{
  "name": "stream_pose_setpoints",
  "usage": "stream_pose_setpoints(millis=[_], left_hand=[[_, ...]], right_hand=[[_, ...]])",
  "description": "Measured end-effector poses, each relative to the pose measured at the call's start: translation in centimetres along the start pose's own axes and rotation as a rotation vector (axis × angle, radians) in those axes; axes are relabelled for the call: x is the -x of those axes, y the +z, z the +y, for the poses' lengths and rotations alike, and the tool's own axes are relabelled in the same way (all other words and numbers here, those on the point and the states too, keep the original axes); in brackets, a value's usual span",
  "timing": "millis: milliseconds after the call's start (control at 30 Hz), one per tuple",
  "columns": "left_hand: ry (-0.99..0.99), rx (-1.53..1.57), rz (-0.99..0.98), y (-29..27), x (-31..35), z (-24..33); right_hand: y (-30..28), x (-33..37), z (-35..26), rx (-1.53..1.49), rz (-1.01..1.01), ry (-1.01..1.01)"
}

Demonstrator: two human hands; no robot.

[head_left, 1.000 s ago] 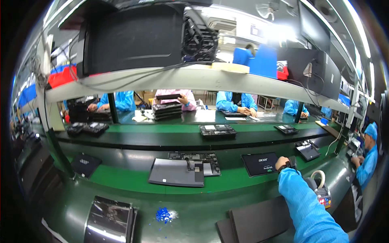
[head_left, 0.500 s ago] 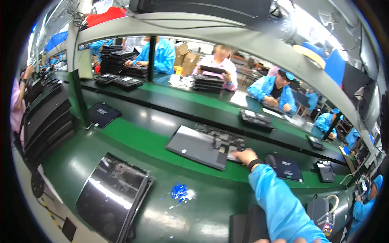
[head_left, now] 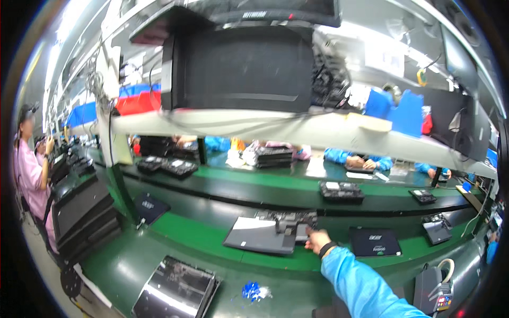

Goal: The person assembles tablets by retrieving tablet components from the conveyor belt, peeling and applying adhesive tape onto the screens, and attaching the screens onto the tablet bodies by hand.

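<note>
My right hand, in a light-blue sleeve with a black wristband, reaches out over the green belt. Its fingers are closed on the right edge of an opened laptop chassis, with the thumb side partly hidden. A plain grey panel takes up the chassis's near left part, and bare circuit boards show along its far and right side. My left hand is not in view. On the near bench, a second opened laptop chassis lies at the lower left. Small blue screws or bits are heaped to its right.
Right of my hand lies a dark laptop lid; another lid is at left. A grey box-shaped device stands lower right. Stacked black panels fill the left side. An overhead shelf crosses the view. Co-workers sit beyond.
The view has tilted upward, so the shelf and a large black panel now show more. My right hand stays at the chassis's right edge. Fingertips at the bottom edge have left the view.
</note>
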State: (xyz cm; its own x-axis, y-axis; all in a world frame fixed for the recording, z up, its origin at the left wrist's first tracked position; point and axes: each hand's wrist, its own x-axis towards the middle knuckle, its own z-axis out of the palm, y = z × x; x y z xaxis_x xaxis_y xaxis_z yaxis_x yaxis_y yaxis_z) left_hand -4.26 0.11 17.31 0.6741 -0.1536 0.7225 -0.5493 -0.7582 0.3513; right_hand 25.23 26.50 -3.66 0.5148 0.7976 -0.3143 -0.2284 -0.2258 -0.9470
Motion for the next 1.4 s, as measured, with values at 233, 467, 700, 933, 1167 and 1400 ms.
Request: stream_pose_setpoints(millis=[233,467,700,933,1167,1400], left_hand=[[-0.326,-0.302,0.532,-0.8,1.9,2.7],[-0.416,-0.348,1.588,-2.8,5.2,-2.4],[-0.988,1.199,1.133,3.3,12.3,-5.8],[-1.262,1.124,0.808,10.7,9.9,-1.6],[-1.302,0.857,1.001,15.9,9.2,0.5],[-1.453,0.764,1.030,15.9,7.4,1.5]], right_hand=[[-2.6,5.2,-1.8,-0.242,-0.041,-0.044],[-12.6,20.7,-4.8,-0.300,-0.079,-0.154],[-21.9,34.3,1.6,-0.335,0.048,-0.085],[-28.3,37.0,6.3,-0.250,0.087,-0.039],[-26.0,39.0,4.8,0.843,0.877,-0.755],[-24.7,39.2,6.8,-0.102,0.001,-0.126]])
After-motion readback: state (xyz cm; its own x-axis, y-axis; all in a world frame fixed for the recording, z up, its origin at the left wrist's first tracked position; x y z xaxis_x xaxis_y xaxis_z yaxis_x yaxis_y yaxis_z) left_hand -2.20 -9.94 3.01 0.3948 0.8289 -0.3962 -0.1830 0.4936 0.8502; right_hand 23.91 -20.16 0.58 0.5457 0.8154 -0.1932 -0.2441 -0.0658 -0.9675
